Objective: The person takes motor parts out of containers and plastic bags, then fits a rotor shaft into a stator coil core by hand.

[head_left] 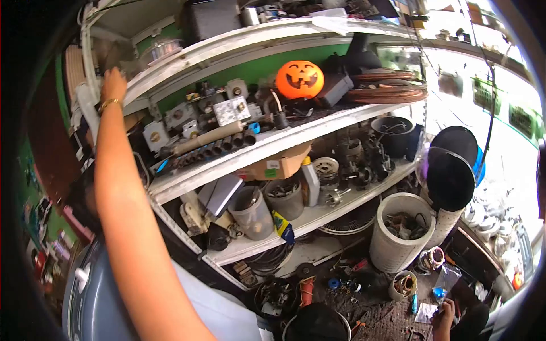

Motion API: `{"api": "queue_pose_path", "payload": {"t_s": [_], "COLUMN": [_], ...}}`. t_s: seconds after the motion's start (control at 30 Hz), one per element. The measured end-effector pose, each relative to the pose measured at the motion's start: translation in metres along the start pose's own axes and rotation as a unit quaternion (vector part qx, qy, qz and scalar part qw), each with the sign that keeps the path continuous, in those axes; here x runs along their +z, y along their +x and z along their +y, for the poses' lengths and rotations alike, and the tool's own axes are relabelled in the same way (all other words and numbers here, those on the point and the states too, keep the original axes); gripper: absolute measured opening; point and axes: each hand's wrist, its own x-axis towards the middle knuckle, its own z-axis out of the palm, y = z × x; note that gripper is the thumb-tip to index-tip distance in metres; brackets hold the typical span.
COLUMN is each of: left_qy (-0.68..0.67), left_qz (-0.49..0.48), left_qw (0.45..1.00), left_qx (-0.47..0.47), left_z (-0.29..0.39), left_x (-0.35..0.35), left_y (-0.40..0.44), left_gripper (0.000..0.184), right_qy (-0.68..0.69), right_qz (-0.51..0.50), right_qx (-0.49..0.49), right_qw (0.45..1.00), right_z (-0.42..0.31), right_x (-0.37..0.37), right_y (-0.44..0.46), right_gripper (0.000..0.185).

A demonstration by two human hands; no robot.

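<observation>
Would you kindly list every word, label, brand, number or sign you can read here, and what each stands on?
No words or numbers can be read.
Cardboard box: white and green labels, too small to read.
Yellow-and-blue packet: any print is too blurred to read.
Orange pumpkin: a grinning face, no words visible.

No legible text or labels anywhere.
</observation>
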Motion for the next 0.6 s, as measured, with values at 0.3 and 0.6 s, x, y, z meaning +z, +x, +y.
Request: {"api": "queue_pose_path", "payload": {"t_s": [0.3,0.6], "left_qy": [-0.026,0.02], "left_qz": [-0.166,-0.18], "left_qw": [0.986,0.983], "left_qx": [-0.011,-0.027], "left_z": [-0.096,-0.099], "left_x": [0.121,0.14], "left_y": [0.119,0.142], "left_gripper": [0.079,0.087], "right_qy": [-0.026,-0.021], "right_qz": [0.112,0.119], "right_qx": [-0.035,-0.059], "right_qw": [0.993,0.991], "right_z": [-0.061,-0.058], "right_x": [0.009,0.013], "right_y": [-0.073,-0.092], "right_gripper": [0.021,0.015]}}
